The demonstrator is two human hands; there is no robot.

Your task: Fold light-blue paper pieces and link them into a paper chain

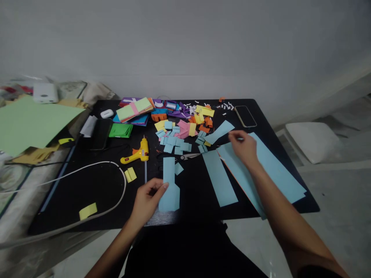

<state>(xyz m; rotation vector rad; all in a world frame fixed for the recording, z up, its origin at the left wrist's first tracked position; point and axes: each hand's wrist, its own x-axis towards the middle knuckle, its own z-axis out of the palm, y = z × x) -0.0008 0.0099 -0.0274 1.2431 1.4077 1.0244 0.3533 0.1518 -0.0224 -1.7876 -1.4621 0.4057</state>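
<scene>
Left hand (pixel 147 199) had a light blue paper piece (pixel 169 197) pinched by its left edge, thumb on top and the fingers closed on it. The piece was at the near side of the black tabletop (pixel 191 210), with a narrow part pointing away from the person and a wider, creased-looking part toward them.

Right hand (pixel 244 148) was over the big light blue sheets (pixel 276 170) on the right, fingers curled in — there was something small and dark by the fingertips, but I couldn't tell if they had hold of it or how closed they were. A long blue strip (pixel 220 181) lay between the two hands, angled a bit.

Just beyond the held piece were the scissors (pixel 190 156), partly hidden, and a heap of small blue pieces (pixel 175 143) next to some pink paper (pixel 183 129). A yellow glue gun (pixel 140 152) lay to the left, and a phone (pixel 245 116) sat at the far right.
</scene>
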